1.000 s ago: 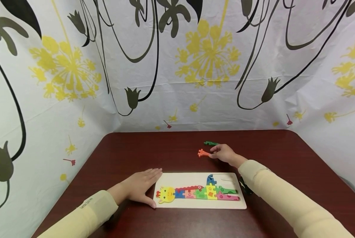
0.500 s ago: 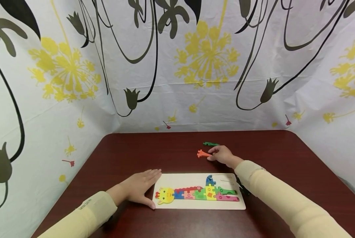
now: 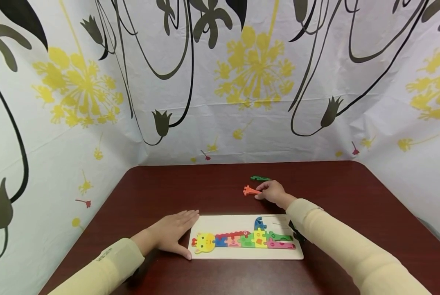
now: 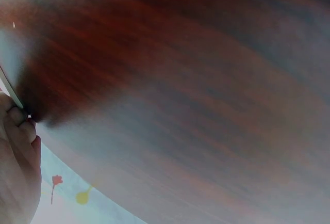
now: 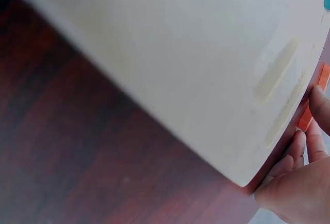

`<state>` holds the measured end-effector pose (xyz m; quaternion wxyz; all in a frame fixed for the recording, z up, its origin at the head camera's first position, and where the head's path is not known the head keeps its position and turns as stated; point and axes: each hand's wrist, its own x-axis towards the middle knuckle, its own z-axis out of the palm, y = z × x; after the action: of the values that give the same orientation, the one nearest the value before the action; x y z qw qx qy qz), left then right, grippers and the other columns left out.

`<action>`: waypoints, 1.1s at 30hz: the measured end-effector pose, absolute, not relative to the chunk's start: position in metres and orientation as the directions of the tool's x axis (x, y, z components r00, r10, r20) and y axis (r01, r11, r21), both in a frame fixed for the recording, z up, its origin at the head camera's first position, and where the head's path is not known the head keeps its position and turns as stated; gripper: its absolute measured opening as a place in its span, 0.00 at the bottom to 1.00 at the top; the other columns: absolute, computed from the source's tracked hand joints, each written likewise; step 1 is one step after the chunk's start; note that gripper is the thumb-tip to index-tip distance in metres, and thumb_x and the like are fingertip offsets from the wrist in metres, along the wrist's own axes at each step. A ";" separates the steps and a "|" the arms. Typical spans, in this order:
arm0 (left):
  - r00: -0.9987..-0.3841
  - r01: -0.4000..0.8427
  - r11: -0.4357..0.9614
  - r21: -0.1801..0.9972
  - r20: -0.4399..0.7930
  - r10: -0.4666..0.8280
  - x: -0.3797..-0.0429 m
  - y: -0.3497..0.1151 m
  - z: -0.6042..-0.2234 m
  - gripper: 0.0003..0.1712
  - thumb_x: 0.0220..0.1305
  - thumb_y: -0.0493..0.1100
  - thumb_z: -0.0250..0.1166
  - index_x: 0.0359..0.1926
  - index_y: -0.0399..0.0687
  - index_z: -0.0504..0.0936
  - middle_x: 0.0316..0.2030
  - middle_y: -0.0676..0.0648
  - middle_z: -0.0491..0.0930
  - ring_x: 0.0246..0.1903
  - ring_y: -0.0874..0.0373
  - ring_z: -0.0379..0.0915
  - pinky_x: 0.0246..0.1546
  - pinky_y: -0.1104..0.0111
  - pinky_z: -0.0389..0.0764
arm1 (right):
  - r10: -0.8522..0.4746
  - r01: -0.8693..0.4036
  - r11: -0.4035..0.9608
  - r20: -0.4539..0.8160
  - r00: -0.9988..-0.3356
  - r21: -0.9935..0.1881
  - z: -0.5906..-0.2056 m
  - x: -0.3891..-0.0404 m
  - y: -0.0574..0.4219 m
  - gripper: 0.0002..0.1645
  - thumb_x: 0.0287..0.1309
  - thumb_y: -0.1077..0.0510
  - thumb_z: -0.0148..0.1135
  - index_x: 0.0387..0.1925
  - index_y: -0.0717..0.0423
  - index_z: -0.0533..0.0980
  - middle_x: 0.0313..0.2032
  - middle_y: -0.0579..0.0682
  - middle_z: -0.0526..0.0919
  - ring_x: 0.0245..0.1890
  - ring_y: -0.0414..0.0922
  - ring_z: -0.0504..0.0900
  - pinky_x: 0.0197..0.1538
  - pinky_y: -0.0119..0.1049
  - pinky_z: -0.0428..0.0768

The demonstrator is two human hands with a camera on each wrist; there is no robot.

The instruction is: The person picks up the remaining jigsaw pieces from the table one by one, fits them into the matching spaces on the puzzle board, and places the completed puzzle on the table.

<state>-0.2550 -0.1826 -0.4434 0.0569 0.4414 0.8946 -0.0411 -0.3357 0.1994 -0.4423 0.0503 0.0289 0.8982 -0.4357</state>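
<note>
A white puzzle board (image 3: 227, 223) lies on the table, bearing a colourful giraffe made of several interlocking pieces (image 3: 247, 240). My left hand (image 3: 172, 231) rests flat at the board's left end, thumb near the front corner and straight fingers at the back corner. In the left wrist view only part of the left hand (image 4: 20, 157) shows, beside the board's edge. Beyond the board, my right hand (image 3: 273, 192) pinches the narrow end of an orange puzzle piece (image 3: 250, 190). The right wrist view shows thumb and fingers around this orange piece (image 5: 307, 116).
A green puzzle piece (image 3: 260, 178) lies just behind the orange one. Bare outlines of leg slots (image 5: 278, 72) show at the board's right end. The dark red-brown table (image 3: 183, 184) meets a patterned white cloth (image 3: 190, 151) at its back and sides.
My right hand shifts very slightly left and keeps its pinch on the orange puzzle piece. The left hand stays on the board, while the whole head view drifts a little.
</note>
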 end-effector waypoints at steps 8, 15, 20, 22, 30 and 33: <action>-0.610 0.789 0.613 -0.028 -0.148 0.778 -0.254 -0.182 -0.443 0.69 0.47 0.88 0.42 0.76 0.43 0.48 0.75 0.45 0.48 0.73 0.54 0.43 0.70 0.60 0.52 | 0.024 0.100 0.624 -0.108 -0.994 -0.775 -0.442 -0.335 0.198 0.09 0.55 0.61 0.71 0.39 0.58 0.83 0.44 0.56 0.78 0.39 0.51 0.73 0.41 0.43 0.75; -0.606 0.793 0.608 -0.031 -0.140 0.783 -0.254 -0.182 -0.442 0.69 0.47 0.88 0.42 0.76 0.42 0.49 0.75 0.45 0.48 0.73 0.53 0.43 0.70 0.60 0.52 | 0.022 0.092 0.636 -0.101 -0.995 -0.766 -0.441 -0.335 0.198 0.08 0.56 0.61 0.70 0.38 0.58 0.83 0.44 0.56 0.79 0.39 0.51 0.74 0.41 0.43 0.76; -0.606 0.793 0.608 -0.033 -0.145 0.782 -0.255 -0.182 -0.442 0.69 0.47 0.88 0.42 0.76 0.42 0.49 0.75 0.45 0.48 0.73 0.53 0.43 0.70 0.60 0.52 | 0.023 0.094 0.642 -0.103 -0.994 -0.761 -0.441 -0.336 0.198 0.07 0.56 0.61 0.70 0.37 0.59 0.83 0.42 0.55 0.79 0.37 0.50 0.74 0.38 0.41 0.76; -0.607 0.792 0.610 -0.031 -0.147 0.781 -0.255 -0.182 -0.442 0.69 0.47 0.88 0.43 0.76 0.42 0.49 0.75 0.45 0.48 0.73 0.53 0.43 0.70 0.60 0.52 | 0.025 0.094 0.642 -0.102 -0.994 -0.761 -0.441 -0.337 0.198 0.06 0.56 0.61 0.70 0.36 0.59 0.83 0.41 0.55 0.79 0.36 0.50 0.74 0.38 0.41 0.76; -0.608 0.790 0.613 -0.020 -0.154 0.779 -0.254 -0.181 -0.440 0.69 0.47 0.87 0.44 0.76 0.42 0.49 0.75 0.45 0.48 0.73 0.53 0.43 0.70 0.59 0.52 | 0.037 0.104 0.636 -0.105 -0.994 -0.765 -0.440 -0.336 0.199 0.07 0.57 0.61 0.69 0.38 0.59 0.84 0.44 0.56 0.79 0.40 0.51 0.75 0.42 0.43 0.76; -0.611 0.788 0.616 -0.017 -0.158 0.776 -0.253 -0.181 -0.439 0.69 0.47 0.87 0.44 0.76 0.42 0.49 0.75 0.45 0.48 0.73 0.53 0.43 0.70 0.59 0.52 | 0.030 0.102 0.634 -0.108 -0.994 -0.766 -0.439 -0.336 0.199 0.07 0.57 0.62 0.69 0.39 0.59 0.84 0.45 0.57 0.79 0.42 0.52 0.75 0.44 0.45 0.77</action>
<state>-0.2532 -0.1809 -0.4393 0.0674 0.4361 0.8964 -0.0423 -0.3363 0.1992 -0.4395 0.0424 0.0365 0.9030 -0.4261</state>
